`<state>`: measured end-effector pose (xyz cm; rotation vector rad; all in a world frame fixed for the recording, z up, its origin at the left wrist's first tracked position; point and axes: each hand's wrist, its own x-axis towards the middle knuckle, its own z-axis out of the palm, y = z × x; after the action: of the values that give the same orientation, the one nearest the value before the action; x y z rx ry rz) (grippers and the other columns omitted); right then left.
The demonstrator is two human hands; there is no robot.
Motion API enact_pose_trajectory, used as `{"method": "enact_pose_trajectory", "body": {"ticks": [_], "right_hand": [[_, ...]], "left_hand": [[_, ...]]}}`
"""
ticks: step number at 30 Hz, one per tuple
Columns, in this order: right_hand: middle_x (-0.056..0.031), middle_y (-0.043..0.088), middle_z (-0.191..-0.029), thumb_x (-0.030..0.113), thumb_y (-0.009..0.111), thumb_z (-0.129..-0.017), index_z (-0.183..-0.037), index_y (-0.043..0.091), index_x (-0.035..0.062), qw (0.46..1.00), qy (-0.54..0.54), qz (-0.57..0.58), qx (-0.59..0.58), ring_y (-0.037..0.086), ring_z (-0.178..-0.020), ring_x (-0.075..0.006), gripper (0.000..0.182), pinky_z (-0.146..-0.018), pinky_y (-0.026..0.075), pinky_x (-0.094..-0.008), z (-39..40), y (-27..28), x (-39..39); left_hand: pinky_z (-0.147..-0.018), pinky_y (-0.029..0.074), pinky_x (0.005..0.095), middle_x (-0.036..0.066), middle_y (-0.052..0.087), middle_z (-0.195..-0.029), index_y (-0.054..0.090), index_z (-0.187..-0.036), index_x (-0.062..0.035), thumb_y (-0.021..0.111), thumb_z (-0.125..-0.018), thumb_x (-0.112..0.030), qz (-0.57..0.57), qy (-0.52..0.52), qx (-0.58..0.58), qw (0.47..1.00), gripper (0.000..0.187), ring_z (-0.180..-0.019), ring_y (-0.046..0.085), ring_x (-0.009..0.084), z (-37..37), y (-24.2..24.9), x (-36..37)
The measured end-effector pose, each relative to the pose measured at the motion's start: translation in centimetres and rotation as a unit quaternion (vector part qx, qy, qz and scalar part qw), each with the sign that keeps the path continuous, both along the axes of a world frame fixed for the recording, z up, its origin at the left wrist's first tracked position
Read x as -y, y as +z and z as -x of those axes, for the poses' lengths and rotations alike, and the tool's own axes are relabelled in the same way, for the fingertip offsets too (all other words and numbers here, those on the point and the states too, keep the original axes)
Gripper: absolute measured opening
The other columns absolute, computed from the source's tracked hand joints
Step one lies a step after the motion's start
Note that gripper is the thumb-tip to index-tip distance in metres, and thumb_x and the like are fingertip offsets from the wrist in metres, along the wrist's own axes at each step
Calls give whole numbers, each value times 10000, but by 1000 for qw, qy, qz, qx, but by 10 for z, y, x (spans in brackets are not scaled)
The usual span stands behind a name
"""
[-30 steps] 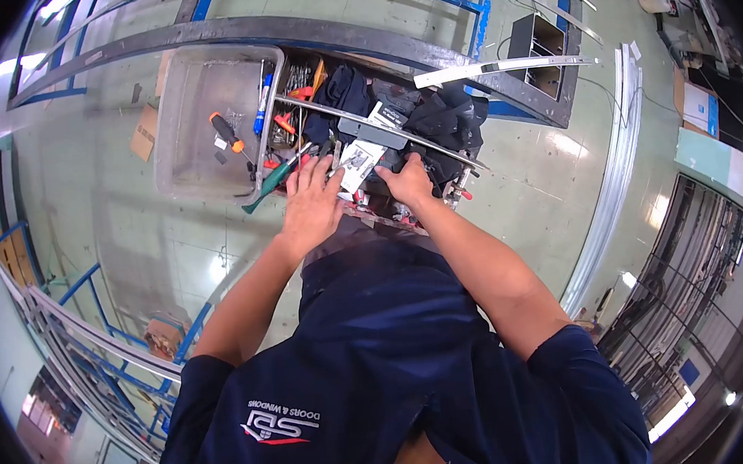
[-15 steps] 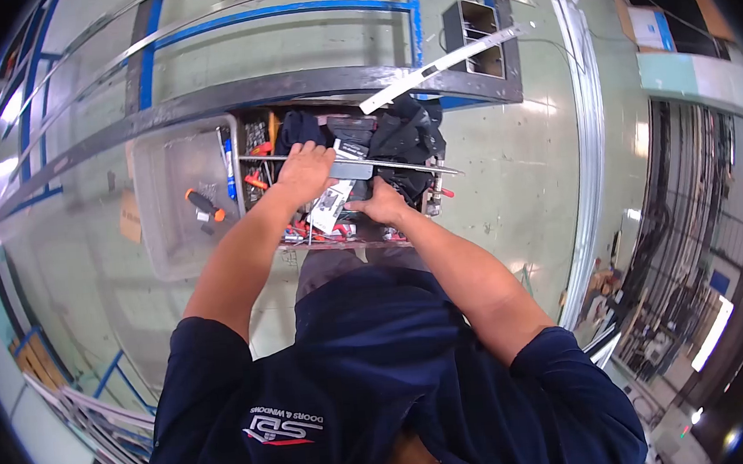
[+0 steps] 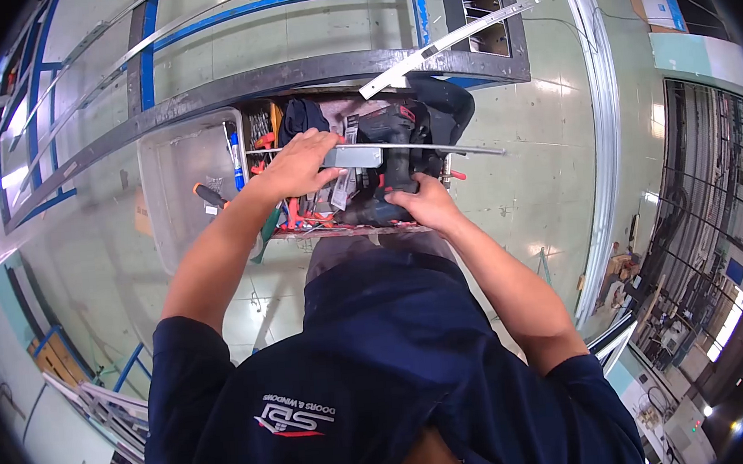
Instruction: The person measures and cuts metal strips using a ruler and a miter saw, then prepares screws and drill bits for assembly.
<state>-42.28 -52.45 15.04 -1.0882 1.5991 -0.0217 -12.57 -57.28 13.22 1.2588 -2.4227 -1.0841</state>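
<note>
Two hands are kept inside the crowded tool cart (image 3: 215,236): the left hand (image 3: 296,164) is clamped on a metal strip (image 3: 417,148) lying across it, the right hand (image 3: 426,206) is closed on a black drill (image 3: 387,156). Open green floor (image 3: 541,166) lies beside the cart; a curved steel frame (image 3: 289,77) is set beyond it.

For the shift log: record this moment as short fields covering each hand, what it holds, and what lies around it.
setting: workshop floor, tool cart in front of the person
left hand: rests on a long metal strip lying across the cart
right hand: grips a black power tool in the cart
beside: orange-handled screwdriver in the grey tray
behind: curved metal frame on the floor
</note>
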Motion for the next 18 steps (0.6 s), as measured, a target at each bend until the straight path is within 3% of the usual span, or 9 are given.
{"method": "enact_pose_trajectory", "body": {"ticks": [2,3,6,9,12,15,18], "right_hand": [[-281,694,-1199,379,856,-744,-1271,597,-167,997,45,61,-33,737,-1040,-338,801,-928,560,-372,16,-10,-10],[-296,663,-1258,375,857,-759,-1278,586,-174,999,44,26,17,745,-1010,-323,802,-918,569,-363,18,7,-6],[-267,699,-1176,334,853,-787,-1277,587,-173,995,31,0,91,750,-980,-295,753,-874,582,-358,23,31,-6],[-217,730,-1080,266,840,-823,-1239,609,-153,998,25,17,54,750,-955,-245,634,-817,591,-341,30,32,-18],[-163,741,-1017,236,815,-857,-1189,635,-122,993,-50,-40,103,737,-910,-207,521,-784,587,-333,45,53,-27],[-133,738,-1023,244,798,-880,-1178,640,-99,975,-116,-69,176,709,-913,-179,480,-832,568,-332,66,78,-40],[-144,722,-1088,225,781,-891,-1239,617,-99,970,-146,-58,185,692,-969,-187,503,-912,547,-330,105,67,-71]], "left_hand": [[-961,467,468,187,627,-1104,578,-1245,-20,753,-914,-339,-2,20,15,1000,492,-1092,584,394,3,5,3],[-964,470,469,189,628,-1111,581,-1250,-26,752,-915,-342,1,31,19,999,491,-1099,588,397,4,3,6],[-978,483,477,194,640,-1161,590,-1281,-50,739,-924,-367,-11,45,44,998,500,-1136,606,400,6,0,19],[-983,490,486,197,655,-1184,580,-1317,-66,721,-936,-396,-1,46,54,997,523,-1149,619,400,8,6,26],[-979,495,494,204,663,-1194,567,-1333,-74,707,-947,-411,-4,56,58,997,531,-1151,628,406,9,12,27],[-965,507,497,213,667,-1204,554,-1339,-63,694,-958,-432,4,81,79,994,549,-1154,637,406,14,15,20],[-935,521,503,212,670,-1196,559,-1311,-54,692,-959,-440,9,117,86,989,538,-1144,643,406,28,15,5]]}}
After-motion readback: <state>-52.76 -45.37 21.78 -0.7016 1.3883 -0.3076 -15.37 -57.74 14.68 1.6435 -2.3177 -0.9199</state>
